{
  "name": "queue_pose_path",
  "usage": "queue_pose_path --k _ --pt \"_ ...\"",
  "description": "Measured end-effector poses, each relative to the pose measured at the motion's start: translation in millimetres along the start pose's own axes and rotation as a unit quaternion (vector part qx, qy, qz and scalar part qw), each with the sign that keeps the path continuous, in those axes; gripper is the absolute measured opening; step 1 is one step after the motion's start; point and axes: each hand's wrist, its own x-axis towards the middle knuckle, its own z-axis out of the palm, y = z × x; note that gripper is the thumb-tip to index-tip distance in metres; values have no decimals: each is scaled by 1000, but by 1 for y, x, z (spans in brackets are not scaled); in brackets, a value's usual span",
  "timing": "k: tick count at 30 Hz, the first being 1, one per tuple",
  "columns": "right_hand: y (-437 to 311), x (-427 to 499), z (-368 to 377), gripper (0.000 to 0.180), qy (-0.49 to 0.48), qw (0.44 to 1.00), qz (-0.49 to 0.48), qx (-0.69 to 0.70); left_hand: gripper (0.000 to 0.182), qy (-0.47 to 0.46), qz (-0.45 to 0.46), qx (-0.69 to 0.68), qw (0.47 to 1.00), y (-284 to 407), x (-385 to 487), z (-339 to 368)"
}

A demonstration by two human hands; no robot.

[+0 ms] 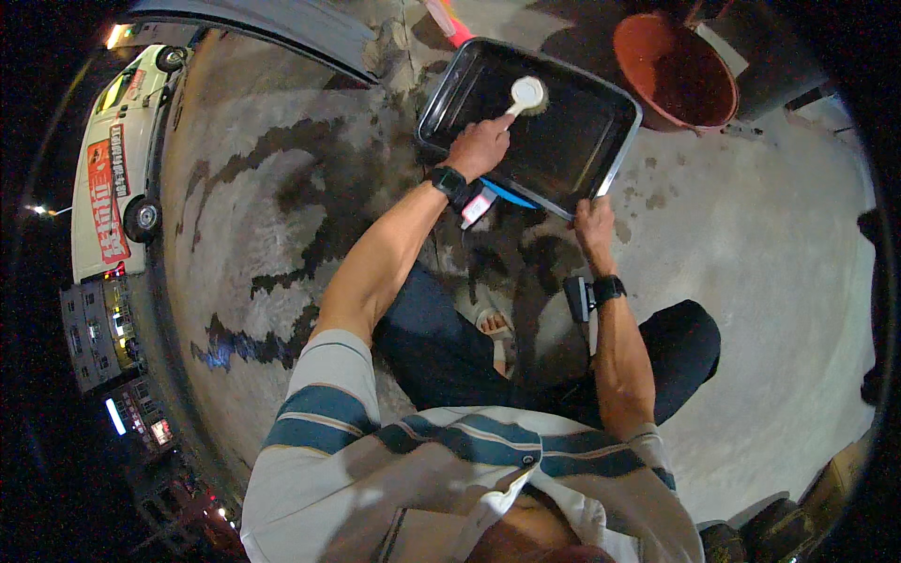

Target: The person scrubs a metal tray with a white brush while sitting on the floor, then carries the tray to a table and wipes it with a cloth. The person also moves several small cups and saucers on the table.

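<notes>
My left hand (482, 148) grips the handle of a round-headed scrubbing brush (528, 93). The brush head, with its pale back facing up, rests on the inside of a deep black rectangular pan (556, 148) with a shiny rim. With my right hand (595, 219) I hold the pan's near right corner, fingers around the rim. The pan is tilted in front of me, and what bears it from below is hidden. Under its near edge show a blue strip (508, 193) and a small pink-and-white object (478, 209), not clear enough to name.
A reddish plastic tub (676, 74) stands beyond the pan on the right. Something bright pink (448, 22) sticks out behind the pan. The concrete floor (739, 232) bears dark wet patches on the left. Farther left a white van (112, 169) with lettering is parked on the road.
</notes>
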Motion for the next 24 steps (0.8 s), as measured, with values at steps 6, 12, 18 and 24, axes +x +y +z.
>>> queue_pose_path --k 6,12,18,24 --pt "-3 -2 1 23 6 1000 13 19 36 55 -42 38 997 -32 0 -31" --pt "-18 -3 -4 22 -6 999 45 12 35 -8 -67 93 993 -19 -24 -14" --pt "-17 -3 1 22 36 999 20 -13 34 4 -35 156 987 -71 75 -36" --pt "-20 -5 -2 22 10 997 78 25 39 -18 77 114 990 -93 39 -63"
